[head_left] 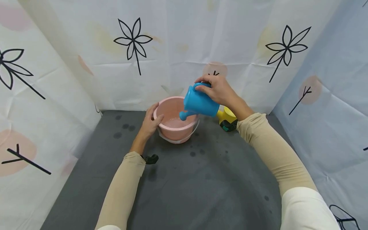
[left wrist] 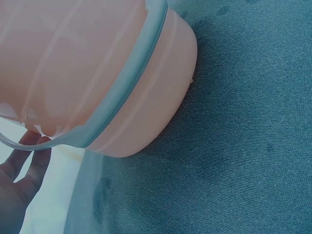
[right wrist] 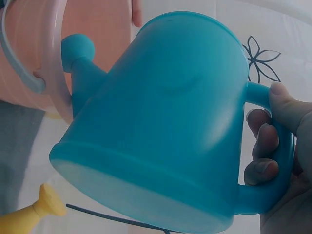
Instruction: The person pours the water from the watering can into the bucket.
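Note:
In the head view my right hand [head_left: 217,88] grips the handle of a blue watering can [head_left: 200,101]. The can is tipped, its round spout head pointing down over the mouth of a pink bucket [head_left: 176,129]. The right wrist view shows the fingers wrapped round the can's handle [right wrist: 282,151]. My left hand [head_left: 150,123] holds the bucket's left rim, thumb over the edge and fingers along the outside. The bucket stands upright, its pale carrying handle [left wrist: 127,73] hanging down the near side. A shallow layer of water seems to lie at its bottom.
A yellow watering can [head_left: 229,115] stands right of the bucket, partly hidden by my right forearm. Dark wet spots [head_left: 117,135] dot the grey cloth surface [head_left: 201,188]. White printed curtains [head_left: 178,38] enclose the back and sides.

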Demonstrator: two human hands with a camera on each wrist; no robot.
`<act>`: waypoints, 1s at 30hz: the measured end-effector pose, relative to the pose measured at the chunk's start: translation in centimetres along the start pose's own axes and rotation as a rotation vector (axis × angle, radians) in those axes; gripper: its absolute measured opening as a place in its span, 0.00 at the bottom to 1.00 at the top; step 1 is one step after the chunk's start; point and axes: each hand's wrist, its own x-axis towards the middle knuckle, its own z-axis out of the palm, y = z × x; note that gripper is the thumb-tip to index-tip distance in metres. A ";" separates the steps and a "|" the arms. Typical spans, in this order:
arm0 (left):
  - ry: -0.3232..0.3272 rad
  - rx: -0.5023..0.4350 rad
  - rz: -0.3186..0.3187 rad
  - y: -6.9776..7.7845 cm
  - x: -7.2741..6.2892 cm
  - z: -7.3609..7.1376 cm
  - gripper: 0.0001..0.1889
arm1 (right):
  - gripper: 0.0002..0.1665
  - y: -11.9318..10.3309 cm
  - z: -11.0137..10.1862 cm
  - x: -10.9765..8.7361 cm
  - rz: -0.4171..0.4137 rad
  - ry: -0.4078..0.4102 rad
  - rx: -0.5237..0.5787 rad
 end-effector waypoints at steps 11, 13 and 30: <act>0.011 0.031 0.024 0.7 -0.3 0.0 0.37 | 0.19 -1.2 0.1 1.2 0.007 -0.008 -0.033; 0.017 0.030 0.030 0.7 -0.3 0.0 0.37 | 0.19 -1.4 0.1 1.3 0.006 -0.011 -0.039; 0.027 0.055 0.034 0.6 -0.3 0.1 0.37 | 0.19 -2.7 -0.8 2.5 -0.055 -0.045 -0.075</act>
